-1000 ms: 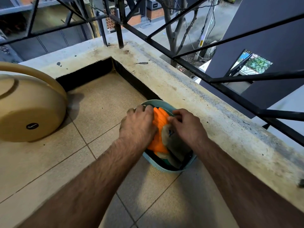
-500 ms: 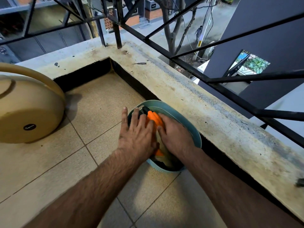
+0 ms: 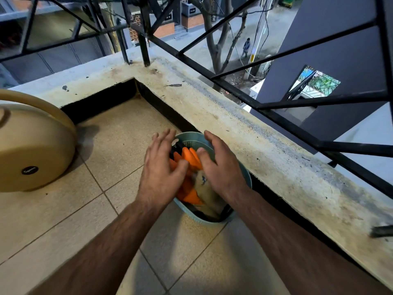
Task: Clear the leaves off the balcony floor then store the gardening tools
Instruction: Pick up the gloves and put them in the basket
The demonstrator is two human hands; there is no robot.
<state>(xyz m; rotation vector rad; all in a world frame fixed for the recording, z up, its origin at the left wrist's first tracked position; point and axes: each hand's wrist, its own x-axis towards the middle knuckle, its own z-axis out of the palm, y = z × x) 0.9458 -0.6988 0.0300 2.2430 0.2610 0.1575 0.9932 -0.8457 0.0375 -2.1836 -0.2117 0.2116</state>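
A light blue plastic basket [image 3: 244, 177] stands on the tiled balcony floor against the concrete ledge. Orange and grey gardening gloves [image 3: 189, 158] lie inside it on top of dark items that I cannot make out. My left hand [image 3: 161, 169] hovers over the basket's left side with its fingers spread, holding nothing. My right hand [image 3: 219, 165] hovers over the right side, also with fingers apart and nothing in it. Both hands cover part of the basket's contents.
A large beige plastic tub [image 3: 34, 145] lies on its side at the left. The concrete ledge [image 3: 265, 141] with a black metal railing [image 3: 297, 128] runs along the right. A dark object [image 3: 381, 231] rests on the ledge at far right. Bare beige floor tiles [image 3: 119, 128] surround the basket.
Both hands have lifted off the gloves and opened; earlier they pressed the gloves down into the basket. The basket now sits closer to the ledge corner.
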